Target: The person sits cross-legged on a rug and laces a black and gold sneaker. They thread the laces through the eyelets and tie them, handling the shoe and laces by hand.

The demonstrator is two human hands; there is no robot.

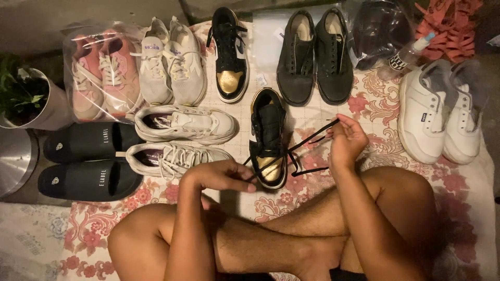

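I see a floral cloth in pink and cream spread over the floor, carrying all the footwear. I am seated cross-legged at its near edge, bare knees in the lower frame.

At the far left sits a clear bag of pink trainers, with a potted plant further left in a pale pot. Near of the bag lie two black slides, side by side. To their right is one pair of white trainers standing toe-near, and a second pair of chunky white trainers lying sideways.

At the right edge stands a pair of white slip-on shoes. In the far centre-right is a pair of black low shoes, and beyond them a dark shoe in a clear bag with a small spray bottle just beside it.

One black-and-gold high-top stands in the far centre. Its mate, the black-and-gold shoe, lies in the middle of the cloth, directly ahead of my knees.

My left hand is closed narrow on one end of the black lace, just beside the shoe's toe. My right hand pinches the other end, raised right of the shoe, drawing the lace taut.
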